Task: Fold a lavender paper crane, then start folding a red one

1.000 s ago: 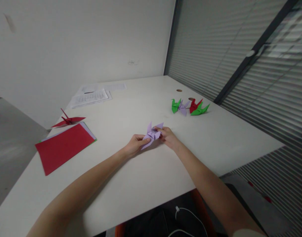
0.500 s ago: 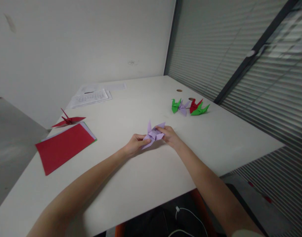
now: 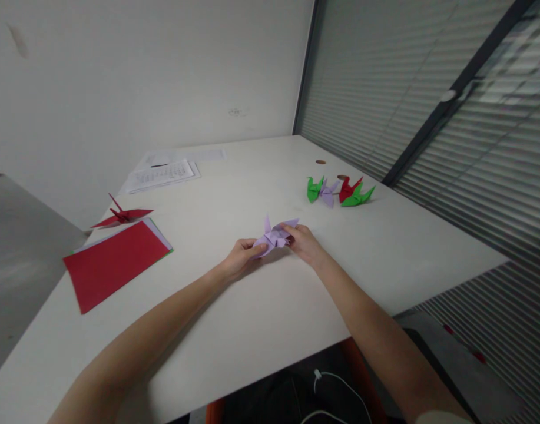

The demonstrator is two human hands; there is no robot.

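Now the lilac crane [image 3: 274, 237], right of the red sheet [image 3: 117, 265], looks spread slightly wider, apparently being shaped, though fine detail is unclear. Left hand [image 3: 242, 258] and right hand [image 3: 305, 243] both grip it.

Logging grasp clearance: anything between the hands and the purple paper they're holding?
Nothing visible: the left hand and right hand both hold the purple paper directly. The cluster of paper birds sits apart, farther back to the right; the red crane is off to the left.
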